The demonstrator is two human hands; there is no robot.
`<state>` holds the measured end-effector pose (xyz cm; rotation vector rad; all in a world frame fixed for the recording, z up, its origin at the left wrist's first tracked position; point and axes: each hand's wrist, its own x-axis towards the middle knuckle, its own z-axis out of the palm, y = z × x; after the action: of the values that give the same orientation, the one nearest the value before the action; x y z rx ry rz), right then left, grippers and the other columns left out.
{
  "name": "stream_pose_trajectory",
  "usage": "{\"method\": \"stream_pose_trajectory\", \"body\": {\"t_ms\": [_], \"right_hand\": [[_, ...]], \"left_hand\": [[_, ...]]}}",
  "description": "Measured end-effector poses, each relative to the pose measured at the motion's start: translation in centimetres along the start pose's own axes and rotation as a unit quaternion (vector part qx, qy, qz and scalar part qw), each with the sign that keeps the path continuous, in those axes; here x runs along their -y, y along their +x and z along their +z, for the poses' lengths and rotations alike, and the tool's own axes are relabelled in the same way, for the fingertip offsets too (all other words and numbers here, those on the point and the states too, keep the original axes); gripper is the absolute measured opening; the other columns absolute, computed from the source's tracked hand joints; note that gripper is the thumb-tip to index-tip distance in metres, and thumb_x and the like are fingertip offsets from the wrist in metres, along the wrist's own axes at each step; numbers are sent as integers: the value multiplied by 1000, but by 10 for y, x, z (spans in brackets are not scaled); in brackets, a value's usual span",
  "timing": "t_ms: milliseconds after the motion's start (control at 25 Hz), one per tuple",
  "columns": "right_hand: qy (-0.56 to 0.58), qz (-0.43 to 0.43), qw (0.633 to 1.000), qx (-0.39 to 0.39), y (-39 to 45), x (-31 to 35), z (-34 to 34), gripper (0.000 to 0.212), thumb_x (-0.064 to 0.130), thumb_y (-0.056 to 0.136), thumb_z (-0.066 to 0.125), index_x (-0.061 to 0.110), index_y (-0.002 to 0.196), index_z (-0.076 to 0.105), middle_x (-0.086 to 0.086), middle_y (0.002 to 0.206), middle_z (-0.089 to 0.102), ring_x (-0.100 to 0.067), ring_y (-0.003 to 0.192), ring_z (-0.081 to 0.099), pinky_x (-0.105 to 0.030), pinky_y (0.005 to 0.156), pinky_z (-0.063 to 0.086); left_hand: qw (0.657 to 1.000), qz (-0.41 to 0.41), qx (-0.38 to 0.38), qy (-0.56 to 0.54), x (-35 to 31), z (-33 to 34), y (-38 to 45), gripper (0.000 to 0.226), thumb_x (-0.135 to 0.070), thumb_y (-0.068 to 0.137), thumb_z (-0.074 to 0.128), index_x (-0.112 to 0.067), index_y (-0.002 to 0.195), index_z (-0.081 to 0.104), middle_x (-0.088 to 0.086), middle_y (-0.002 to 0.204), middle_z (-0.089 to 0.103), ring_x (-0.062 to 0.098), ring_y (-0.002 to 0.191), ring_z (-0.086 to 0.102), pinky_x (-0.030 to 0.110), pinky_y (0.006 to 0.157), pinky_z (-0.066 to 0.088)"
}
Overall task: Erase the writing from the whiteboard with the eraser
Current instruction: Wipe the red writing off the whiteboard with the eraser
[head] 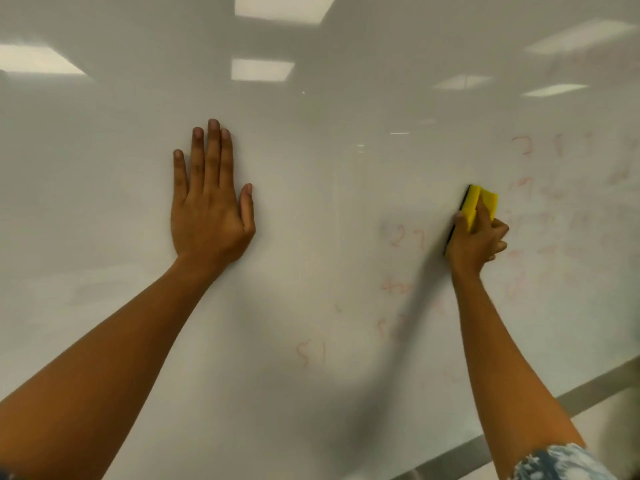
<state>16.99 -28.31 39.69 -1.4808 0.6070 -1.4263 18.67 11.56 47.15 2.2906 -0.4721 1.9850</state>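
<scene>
Pressing our left hand [210, 206] flat against the whiteboard [311, 168] near the middle left of the frame, fingers straight and close together, we brace ourselves while our right hand [476, 242] works at the middle right. That hand is curled round the yellow eraser [479, 202], thumb on one side and fingers on the other, with its dark felt edge set against the board. Faint red writing [405, 237] lies just to the left of the eraser, more of it trails down toward the lower middle of the frame, and paler smeared marks fill the right side. We judge the task part done, since much ink is left. The main risk, as we see it, is smearing rather than clearing: the eraser looks tilted, so only an edge may touch and leave ghost marks. Our grip sits low on the block, so a hard stroke could twist it loose. The low marks near the board's frame [588, 386] at the lower right could be missed.
</scene>
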Motion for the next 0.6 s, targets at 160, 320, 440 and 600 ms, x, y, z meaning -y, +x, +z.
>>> {"method": "stream_pose_trajectory", "body": {"t_ms": [160, 320, 440, 600], "right_hand": [[23, -59, 998, 18, -86, 28, 21, 37, 32, 93, 60, 30, 130, 59, -14, 133, 42, -38, 113, 39, -49, 94, 38], [17, -153, 984, 84, -184, 54, 38, 44, 29, 93, 59, 45, 133, 52, -8, 132, 40, -29, 105, 38, -40, 90, 33], [13, -231, 960, 156, -236, 51, 38, 51, 30, 92, 58, 55, 135, 45, 4, 131, 34, -19, 100, 34, -34, 89, 32], [22, -255, 945, 202, -225, 36, 28, 51, 32, 91, 60, 58, 132, 45, 6, 131, 33, -16, 105, 34, -28, 93, 24]], "left_hand": [[1000, -2, 2, -1, -1, -2, 1, 71, -38, 107, 29, -6, 166, 3, 15, 174, 4, 30, 162, 3, 45, 131, -2], [1000, -2, 4, -1, 0, -2, 0, 71, -37, 108, 29, -7, 166, 2, 14, 174, 3, 30, 162, 3, 45, 131, -1], [1000, 1, 3, -6, 0, -3, 0, 71, -37, 107, 29, -7, 166, 2, 14, 174, 4, 30, 162, 2, 44, 130, -3], [1000, 7, 6, -8, 1, -5, 0, 72, -38, 107, 30, -7, 166, 3, 14, 174, 4, 30, 162, 2, 44, 130, -4]]}}
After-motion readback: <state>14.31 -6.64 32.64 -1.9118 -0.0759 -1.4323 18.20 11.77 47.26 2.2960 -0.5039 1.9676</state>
